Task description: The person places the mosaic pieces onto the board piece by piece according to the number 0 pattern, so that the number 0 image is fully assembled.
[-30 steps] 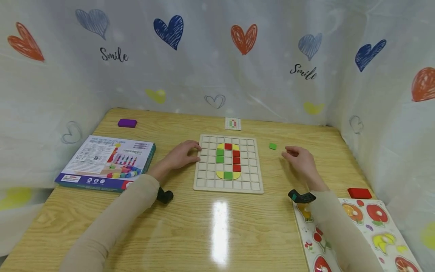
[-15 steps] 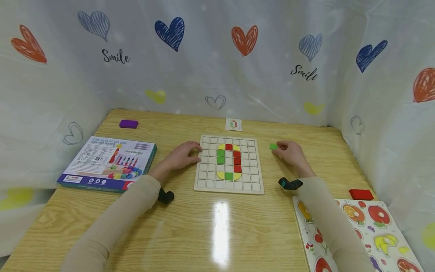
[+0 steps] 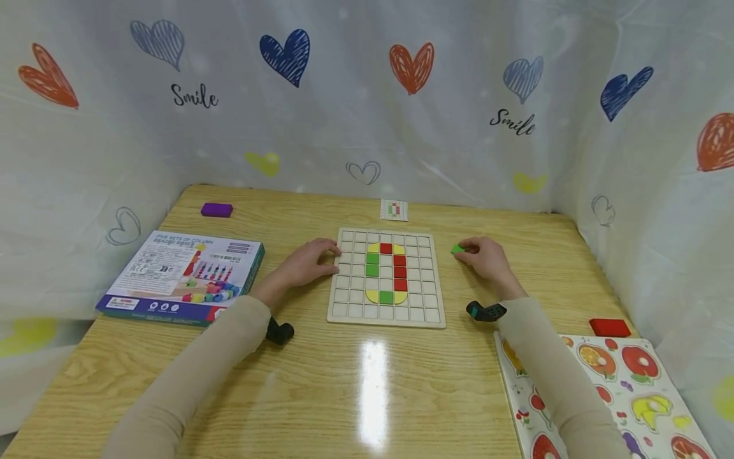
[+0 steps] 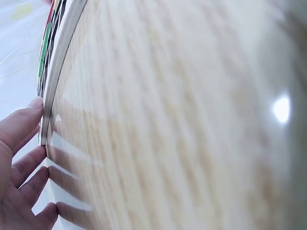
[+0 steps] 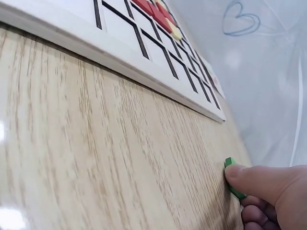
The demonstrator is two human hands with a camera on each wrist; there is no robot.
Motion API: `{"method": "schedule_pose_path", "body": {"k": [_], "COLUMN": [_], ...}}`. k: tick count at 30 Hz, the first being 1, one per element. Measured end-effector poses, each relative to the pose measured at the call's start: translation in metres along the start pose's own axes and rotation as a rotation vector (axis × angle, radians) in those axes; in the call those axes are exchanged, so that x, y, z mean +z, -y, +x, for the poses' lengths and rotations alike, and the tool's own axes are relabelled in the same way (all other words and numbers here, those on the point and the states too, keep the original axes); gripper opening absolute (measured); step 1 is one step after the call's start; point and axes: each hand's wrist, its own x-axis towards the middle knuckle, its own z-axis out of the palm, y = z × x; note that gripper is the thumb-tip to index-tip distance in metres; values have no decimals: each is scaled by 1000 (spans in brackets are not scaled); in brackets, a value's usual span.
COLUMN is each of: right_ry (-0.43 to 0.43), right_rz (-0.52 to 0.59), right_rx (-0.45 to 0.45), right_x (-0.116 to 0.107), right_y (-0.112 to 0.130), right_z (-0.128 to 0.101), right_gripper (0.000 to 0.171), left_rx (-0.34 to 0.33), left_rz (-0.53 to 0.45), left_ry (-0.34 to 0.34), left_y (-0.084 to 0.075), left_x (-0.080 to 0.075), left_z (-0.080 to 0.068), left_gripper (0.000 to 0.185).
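My right hand (image 3: 486, 260) pinches a small green square tile (image 3: 457, 249) between thumb and fingers, to the right of the board. In the right wrist view the tile (image 5: 234, 178) stands tilted at the thumb tip, close over the table. My left hand (image 3: 310, 262) rests at the left edge of the wooden grid board (image 3: 348, 310), thumb and fingertips touching its rim. In the left wrist view the relaxed fingers (image 4: 29, 165) are spread along that rim. Red, green and yellow tiles form an upright ring in the board's grid, with a green square gap-side column at left.
Behind the board lies a small pattern card (image 3: 394, 210). A boxed set (image 3: 178, 274) and a purple block (image 3: 216, 210) are at the left. A red block (image 3: 610, 327) and a fruit puzzle board (image 3: 619, 408) lie at the right, partly under my forearm.
My right hand has moved left to the green tile, taken hold of it and tilted it up. The left hand keeps its place at the board's edge.
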Motion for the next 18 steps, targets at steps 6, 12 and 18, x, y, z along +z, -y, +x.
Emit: {"method": "schedule_pose_path", "body": {"k": [6,12,18], "right_ry": [57,76,63], "right_rz": [20,23,30], "right_rx": [28,16,-36], "right_x": [-1,0,2], "right_y": [4,3,2], "right_z": [-6,-11,-15], "right_gripper": [40,41,41], "left_rx": [-7,-7,0], "left_rz": [-7,-10,-3], "left_ry": [-3,-2,-3], "left_y": [-1,-1,1], "left_x": [0,0,0], "left_z": [-1,-2,0], "left_gripper": [36,36,36]}}
